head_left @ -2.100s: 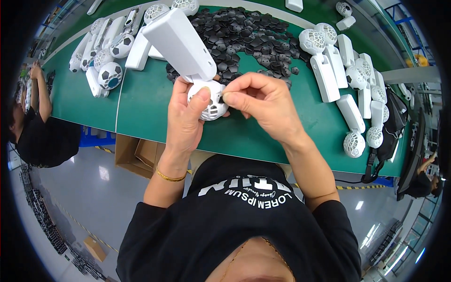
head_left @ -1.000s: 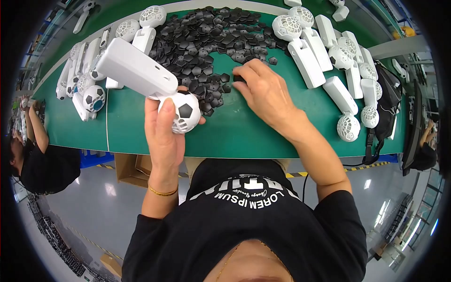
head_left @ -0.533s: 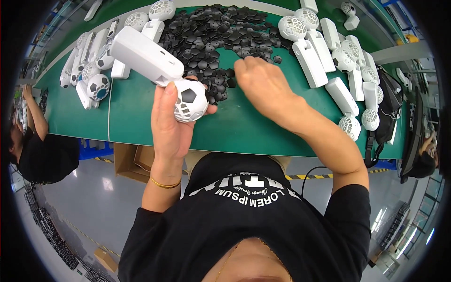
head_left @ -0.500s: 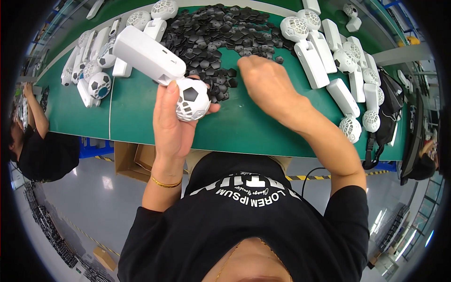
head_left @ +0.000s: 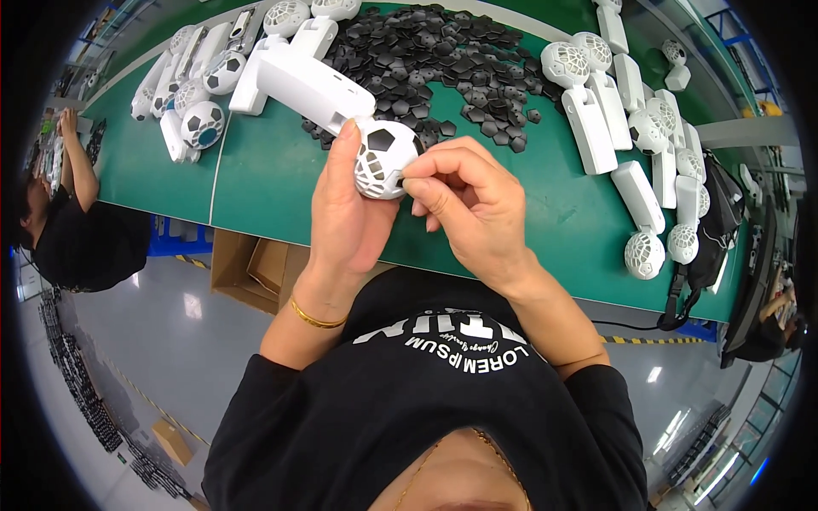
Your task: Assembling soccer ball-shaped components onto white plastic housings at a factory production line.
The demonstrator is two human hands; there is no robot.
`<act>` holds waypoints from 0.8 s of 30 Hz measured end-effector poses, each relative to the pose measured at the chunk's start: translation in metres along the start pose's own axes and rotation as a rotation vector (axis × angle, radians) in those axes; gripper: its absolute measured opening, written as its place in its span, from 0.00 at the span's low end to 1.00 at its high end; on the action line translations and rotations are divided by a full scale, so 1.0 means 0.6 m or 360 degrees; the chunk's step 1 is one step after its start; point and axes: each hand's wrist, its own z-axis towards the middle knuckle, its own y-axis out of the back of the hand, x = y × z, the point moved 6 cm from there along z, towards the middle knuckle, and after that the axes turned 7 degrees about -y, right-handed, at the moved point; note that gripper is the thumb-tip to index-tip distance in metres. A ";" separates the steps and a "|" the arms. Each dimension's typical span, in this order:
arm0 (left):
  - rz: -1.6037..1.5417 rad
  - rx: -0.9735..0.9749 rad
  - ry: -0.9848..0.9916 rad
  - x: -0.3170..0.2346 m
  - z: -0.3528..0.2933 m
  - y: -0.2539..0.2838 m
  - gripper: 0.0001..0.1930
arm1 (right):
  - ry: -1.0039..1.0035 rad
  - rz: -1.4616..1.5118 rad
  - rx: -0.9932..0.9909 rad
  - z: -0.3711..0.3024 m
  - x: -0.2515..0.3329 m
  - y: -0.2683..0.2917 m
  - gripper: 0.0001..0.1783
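My left hand (head_left: 348, 200) is wrapped round a white ball with a soccer-ball pattern (head_left: 385, 146), its thumb near the joint. The ball is hinged to a long white housing (head_left: 311, 85) that slants up to the left above the table. Black pentagons fill some of the ball's recesses; a white lattice shows on its lower left. Against the ball's right side, my right hand (head_left: 464, 192) pinches thumb and forefinger together. A small dark piece shows at those fingertips, mostly hidden. Beyond the hands lies a wide heap of loose black pentagon pieces (head_left: 426, 60).
More white units with ball heads stand in groups at the left (head_left: 203, 125) and right (head_left: 588, 128) of the green table (head_left: 281, 183). A black bag (head_left: 720, 204) lies at the right end. A cardboard box (head_left: 234, 268) sits below the front edge. Another person (head_left: 81, 230) works at far left.
My right hand has come back from the black pieces to the ball's right side, its fingertips pinched. My left hand and the white unit have shifted a little to the right in view.
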 end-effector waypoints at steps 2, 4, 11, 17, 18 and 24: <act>0.0004 -0.0019 -0.0021 0.001 -0.001 0.001 0.17 | 0.0006 -0.0011 -0.0030 -0.003 -0.006 -0.006 0.04; 0.0016 -0.0045 -0.0045 0.002 -0.001 0.003 0.17 | 0.0017 -0.0034 -0.0112 -0.005 -0.010 -0.006 0.05; 0.0091 -0.0121 -0.0203 -0.004 -0.001 0.007 0.18 | 0.0217 -0.0273 -0.0190 0.002 -0.015 -0.008 0.07; 0.0126 -0.0173 -0.0213 -0.001 -0.014 0.020 0.18 | -0.0142 0.0027 -0.0147 0.002 -0.044 -0.013 0.10; 0.0141 -0.0144 -0.0251 -0.003 -0.018 0.020 0.18 | -0.0262 0.0154 -0.0076 0.005 -0.052 -0.017 0.11; 0.0356 -0.0195 -0.0308 -0.030 -0.039 0.049 0.20 | -0.0532 0.0077 0.0285 0.011 -0.087 -0.027 0.11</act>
